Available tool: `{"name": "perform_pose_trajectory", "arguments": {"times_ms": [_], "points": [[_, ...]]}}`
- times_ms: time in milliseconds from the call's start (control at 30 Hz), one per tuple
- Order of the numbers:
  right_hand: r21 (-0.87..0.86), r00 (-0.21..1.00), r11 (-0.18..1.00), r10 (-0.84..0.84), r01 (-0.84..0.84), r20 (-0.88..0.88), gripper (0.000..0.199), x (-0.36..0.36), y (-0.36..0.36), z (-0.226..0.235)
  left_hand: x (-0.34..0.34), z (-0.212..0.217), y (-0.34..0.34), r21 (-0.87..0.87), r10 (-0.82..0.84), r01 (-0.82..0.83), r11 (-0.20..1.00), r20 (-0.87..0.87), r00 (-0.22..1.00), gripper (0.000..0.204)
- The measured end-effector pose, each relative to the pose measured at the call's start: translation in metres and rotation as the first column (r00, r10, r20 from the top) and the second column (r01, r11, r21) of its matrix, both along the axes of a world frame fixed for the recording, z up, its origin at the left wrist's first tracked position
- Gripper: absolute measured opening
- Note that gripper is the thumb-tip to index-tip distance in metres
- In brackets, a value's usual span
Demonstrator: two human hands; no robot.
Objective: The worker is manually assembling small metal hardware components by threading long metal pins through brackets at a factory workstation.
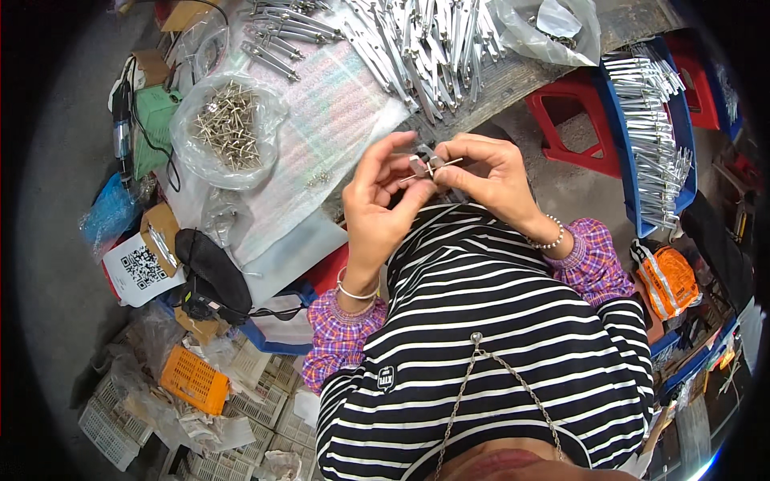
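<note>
Close together in front of my striped apron, both hands work on a small silvery metal fitting [429,163] with a thin metal pin crossing it. My left hand [381,200] is closed at its left side, thumb and fingers pinching toward it. My right hand [491,176] pinches its other side between thumb and curled fingers. Fingers partly hide the fitting, so its full shape does not show. A clear plastic bag [271,128] of loose pins [227,124] lies on the table to the left. Beyond my hands is a heap of long silver metal strips [433,52].
Another clear bag [589,36] lies at the table's far right. A blue bin [686,136] full of metal strips stands on the right beside a red stool [561,120]. To the left are a green device [156,128], a black case [212,268] and an orange basket [194,378].
</note>
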State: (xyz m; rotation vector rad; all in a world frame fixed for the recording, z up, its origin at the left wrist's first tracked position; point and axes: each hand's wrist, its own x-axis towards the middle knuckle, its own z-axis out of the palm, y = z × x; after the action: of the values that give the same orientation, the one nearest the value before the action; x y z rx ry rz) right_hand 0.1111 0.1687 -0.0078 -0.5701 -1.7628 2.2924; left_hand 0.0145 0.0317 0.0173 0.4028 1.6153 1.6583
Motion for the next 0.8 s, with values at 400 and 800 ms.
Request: {"name": "perform_pose_trajectory", "arguments": {"times_ms": [400,800], "points": [[-0.222,0.992,0.973,0.090,-0.070,0.083,0.020,0.002,-0.010,-0.015,0.002,-0.010,0.001,0.059,0.180,-0.175,0.983,-0.095,0.979,0.028],[-0.196,0.976,0.961,0.212,-0.197,0.059,0.016,0.004,-0.016,-0.017,0.001,-0.011,0.001,0.026,0.203,-0.202,0.979,-0.041,0.978,0.027]]}}
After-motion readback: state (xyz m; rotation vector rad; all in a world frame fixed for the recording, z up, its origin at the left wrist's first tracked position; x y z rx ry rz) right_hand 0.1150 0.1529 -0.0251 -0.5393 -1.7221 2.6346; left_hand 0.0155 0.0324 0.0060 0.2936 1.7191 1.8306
